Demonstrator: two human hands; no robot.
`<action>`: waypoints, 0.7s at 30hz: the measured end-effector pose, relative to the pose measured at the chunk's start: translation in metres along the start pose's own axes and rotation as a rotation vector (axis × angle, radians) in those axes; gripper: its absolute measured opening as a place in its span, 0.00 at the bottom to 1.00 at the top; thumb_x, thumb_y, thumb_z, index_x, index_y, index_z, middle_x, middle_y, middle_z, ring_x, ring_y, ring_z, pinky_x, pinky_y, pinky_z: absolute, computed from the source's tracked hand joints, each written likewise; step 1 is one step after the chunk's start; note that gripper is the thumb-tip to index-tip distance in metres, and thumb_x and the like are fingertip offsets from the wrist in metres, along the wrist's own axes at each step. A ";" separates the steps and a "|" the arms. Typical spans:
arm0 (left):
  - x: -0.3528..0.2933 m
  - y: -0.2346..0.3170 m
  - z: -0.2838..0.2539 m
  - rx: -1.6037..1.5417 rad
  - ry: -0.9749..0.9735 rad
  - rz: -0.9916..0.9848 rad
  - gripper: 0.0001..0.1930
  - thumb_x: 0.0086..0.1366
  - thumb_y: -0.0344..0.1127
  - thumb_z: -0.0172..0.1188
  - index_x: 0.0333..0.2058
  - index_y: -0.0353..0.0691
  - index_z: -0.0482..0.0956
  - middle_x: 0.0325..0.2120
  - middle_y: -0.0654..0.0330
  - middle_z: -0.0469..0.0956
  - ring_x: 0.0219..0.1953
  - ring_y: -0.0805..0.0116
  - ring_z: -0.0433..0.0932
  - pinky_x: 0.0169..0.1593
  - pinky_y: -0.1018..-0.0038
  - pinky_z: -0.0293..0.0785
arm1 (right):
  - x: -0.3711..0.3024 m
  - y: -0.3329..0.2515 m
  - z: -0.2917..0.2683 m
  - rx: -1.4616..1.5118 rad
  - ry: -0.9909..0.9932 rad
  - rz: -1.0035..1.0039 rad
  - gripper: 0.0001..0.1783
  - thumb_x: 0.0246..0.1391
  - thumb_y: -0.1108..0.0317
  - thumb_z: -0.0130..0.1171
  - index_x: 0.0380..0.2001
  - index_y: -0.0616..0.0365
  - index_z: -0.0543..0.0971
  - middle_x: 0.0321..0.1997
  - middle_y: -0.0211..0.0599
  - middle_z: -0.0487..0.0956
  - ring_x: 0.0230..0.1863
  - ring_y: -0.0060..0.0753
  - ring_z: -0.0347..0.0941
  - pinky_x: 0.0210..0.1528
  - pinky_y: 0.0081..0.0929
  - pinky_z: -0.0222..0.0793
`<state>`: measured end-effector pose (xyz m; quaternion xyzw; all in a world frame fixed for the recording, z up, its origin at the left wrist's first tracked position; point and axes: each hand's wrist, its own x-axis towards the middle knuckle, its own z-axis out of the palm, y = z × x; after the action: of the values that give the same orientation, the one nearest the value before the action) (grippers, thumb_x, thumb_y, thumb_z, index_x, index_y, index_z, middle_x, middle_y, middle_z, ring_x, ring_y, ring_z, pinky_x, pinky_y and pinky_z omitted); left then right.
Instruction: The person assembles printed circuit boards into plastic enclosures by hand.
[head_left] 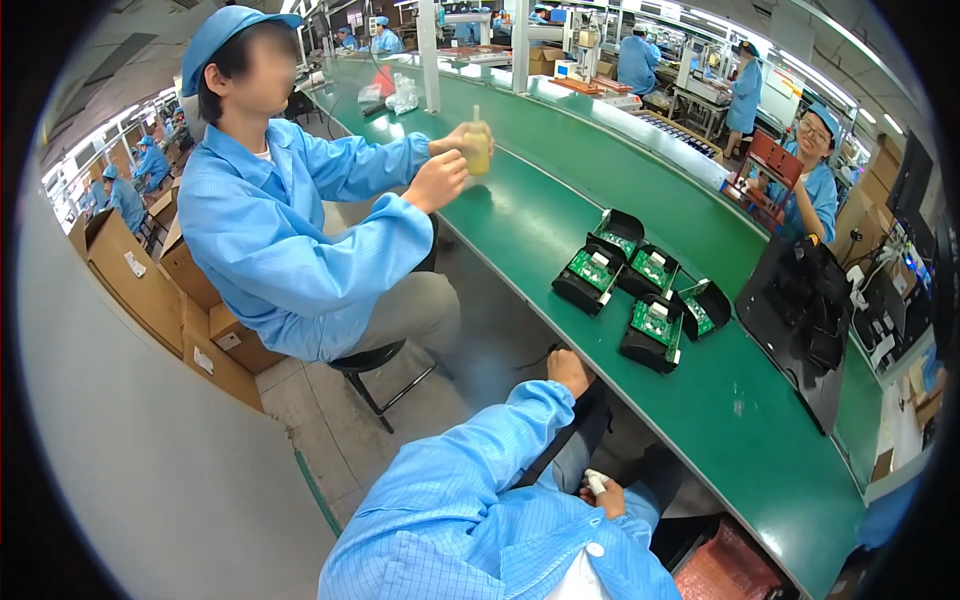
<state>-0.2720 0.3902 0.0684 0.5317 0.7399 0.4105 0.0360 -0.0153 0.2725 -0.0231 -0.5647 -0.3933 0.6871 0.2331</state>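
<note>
Head view: right fingers (pixel 611 493) hold a small white object (pixel 596 481).

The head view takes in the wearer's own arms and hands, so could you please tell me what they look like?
The left sleeve is long and light blue, with a fine darker grid; the right sleeve is light blue too. The left hand and right hand show no gloves.

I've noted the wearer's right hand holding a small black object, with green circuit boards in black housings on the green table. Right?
Not quite: the head view shows the right hand holding a small white object, not black. The rest stands.
</note>
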 end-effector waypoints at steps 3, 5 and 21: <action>-0.004 -0.014 0.011 -0.061 0.108 0.026 0.06 0.51 0.35 0.58 0.22 0.39 0.78 0.18 0.49 0.75 0.25 0.41 0.73 0.34 0.48 0.68 | 0.006 0.003 0.000 -0.001 -0.028 0.004 0.14 0.61 0.66 0.56 0.48 0.56 0.78 0.37 0.31 0.79 0.31 0.24 0.75 0.31 0.23 0.76; -0.008 -0.015 0.017 -0.036 0.172 -0.007 0.07 0.51 0.36 0.58 0.23 0.39 0.78 0.18 0.49 0.75 0.25 0.41 0.72 0.36 0.48 0.68 | 0.010 0.005 -0.003 -0.001 -0.032 0.028 0.13 0.61 0.67 0.55 0.48 0.57 0.78 0.38 0.32 0.79 0.31 0.25 0.76 0.31 0.22 0.76; 0.001 0.032 -0.015 -0.113 0.086 -0.289 0.10 0.52 0.36 0.61 0.28 0.34 0.78 0.23 0.44 0.77 0.26 0.46 0.79 0.29 0.61 0.72 | 0.041 0.022 -0.032 0.238 -0.108 0.226 0.16 0.62 0.64 0.55 0.52 0.54 0.75 0.43 0.35 0.79 0.35 0.27 0.77 0.33 0.26 0.78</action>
<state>-0.2555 0.3855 0.0990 0.3990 0.7851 0.4645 0.0929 0.0075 0.2999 -0.0662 -0.5360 -0.2550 0.7800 0.1981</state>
